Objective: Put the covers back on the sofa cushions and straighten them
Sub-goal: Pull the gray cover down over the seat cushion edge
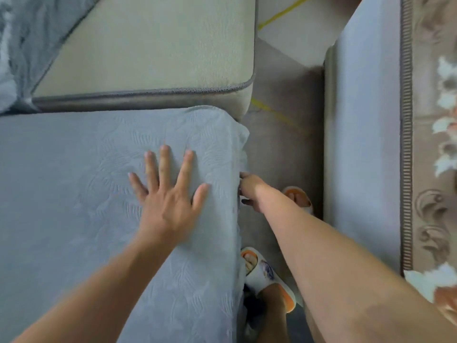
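A grey-blue embossed cover is stretched over the sofa cushion that fills the lower left. My left hand lies flat on top of it with fingers spread, pressing near the cushion's right edge. My right hand reaches down along the cushion's right side and pinches the hanging edge of the cover; its fingertips are partly hidden by the fabric. Behind this cushion lies a bare beige cushion with grey piping, without a cover.
A loose grey-blue cover is bunched at the top left. Another seat with a grey-blue cover stands at the right, beside a patterned rug. Between the seats is a narrow strip of floor where my slippered feet stand.
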A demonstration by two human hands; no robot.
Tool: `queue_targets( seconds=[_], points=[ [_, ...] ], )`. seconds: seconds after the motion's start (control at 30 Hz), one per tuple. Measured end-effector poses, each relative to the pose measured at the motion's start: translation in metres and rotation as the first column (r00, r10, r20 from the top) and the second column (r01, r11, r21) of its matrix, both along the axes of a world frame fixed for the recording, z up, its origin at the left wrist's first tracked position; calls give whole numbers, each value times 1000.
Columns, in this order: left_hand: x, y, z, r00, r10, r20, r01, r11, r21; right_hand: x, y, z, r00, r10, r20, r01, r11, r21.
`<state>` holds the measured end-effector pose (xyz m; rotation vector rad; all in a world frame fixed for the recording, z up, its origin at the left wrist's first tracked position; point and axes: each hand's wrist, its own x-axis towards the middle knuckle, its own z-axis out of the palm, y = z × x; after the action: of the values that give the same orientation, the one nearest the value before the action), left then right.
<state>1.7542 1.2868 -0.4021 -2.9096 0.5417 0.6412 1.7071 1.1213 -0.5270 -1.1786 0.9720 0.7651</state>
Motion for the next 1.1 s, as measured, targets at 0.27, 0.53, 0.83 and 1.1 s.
queue_targets(
  seconds=[0.27, 0.53, 0.83, 1.1],
  points=[
    [-8, -10, -28, 976, -18, 219, 14, 1000, 18, -80, 39, -107, 987, -120, -107, 134, 981, 138],
    [-10, -8, -34, 966, -54, 254, 40, 998, 58, -67, -4, -144, 966, -21, -258, -106, 878, -467],
    [5, -17, -16, 985, -109, 132, 101, 993, 69, 59, -50, -40, 895, -447, 17, 433, 876, 211],
    [34, -37, -19, 980, -172, 98, 176, 984, -30, 84, -103, -78, 913, -372, -165, 251, 833, -492]
  ],
)
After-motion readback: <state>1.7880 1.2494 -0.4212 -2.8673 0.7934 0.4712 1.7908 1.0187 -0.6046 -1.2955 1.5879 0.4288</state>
